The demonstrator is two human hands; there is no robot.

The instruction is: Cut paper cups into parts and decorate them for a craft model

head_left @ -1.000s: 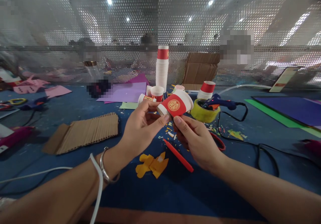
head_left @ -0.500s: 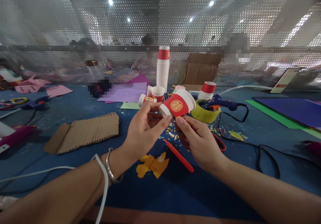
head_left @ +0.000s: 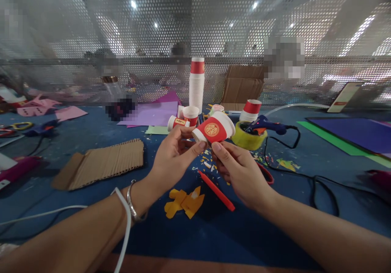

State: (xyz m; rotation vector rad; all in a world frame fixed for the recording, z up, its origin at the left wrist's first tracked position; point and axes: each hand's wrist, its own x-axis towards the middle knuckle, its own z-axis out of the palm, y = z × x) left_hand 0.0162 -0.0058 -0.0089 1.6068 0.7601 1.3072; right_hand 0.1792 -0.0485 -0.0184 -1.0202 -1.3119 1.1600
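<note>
A red and white paper cup [head_left: 214,129] with a round gold emblem is held tilted on its side above the table. My left hand [head_left: 174,155] grips it at the base end, thumb underneath. My right hand [head_left: 241,169] pinches at its lower edge with thumb and fingers; whether a small piece sits between them is hidden. Below lie a red marker [head_left: 217,191] and cut orange paper pieces [head_left: 184,201]. Just behind the held cup stand an upright cup [head_left: 190,114] and a cup on its side [head_left: 175,123].
A tall cup stack [head_left: 196,89] stands at the back. To the right, a blue glue gun [head_left: 270,125] rests on a yellow tape roll [head_left: 249,138], its black cable trailing. Corrugated cardboard [head_left: 111,164] lies left. A white cable [head_left: 125,224] crosses my left forearm.
The view has shifted slightly. Both hands keep hold around the cup, which has barely turned. Nothing was let go.
</note>
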